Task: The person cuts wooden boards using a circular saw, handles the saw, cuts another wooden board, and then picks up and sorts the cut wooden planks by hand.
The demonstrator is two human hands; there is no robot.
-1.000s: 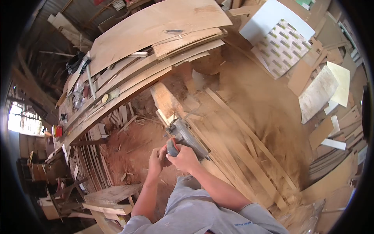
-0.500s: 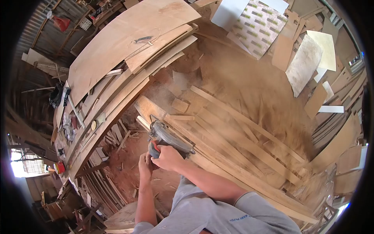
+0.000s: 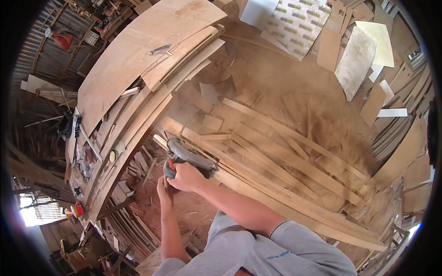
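A circular saw (image 3: 192, 155) with a grey guard and a red-and-black handle rests on a long wooden board (image 3: 248, 191), near the board's far left end. My right hand (image 3: 186, 177) is closed round the saw's handle. Just left of and below it, my left hand (image 3: 165, 189) is closed at the rear of the same handle, its fingers partly hidden. Beside the saw's front, a thin strip of wood (image 3: 160, 140) sticks out at the board's end. The blade itself is out of sight, and dust hangs around the cut.
Loose planks (image 3: 294, 142) and sawdust lie to the right of the board. At the left stands a stack of curved-looking plywood sheets (image 3: 138, 60). Several offcut panels (image 3: 354, 64) lean at the upper right. Scrap wood (image 3: 138, 158) litters the reddish floor.
The saw and both hands have moved a little up and left, along the board toward its far end. The view has shifted slightly.
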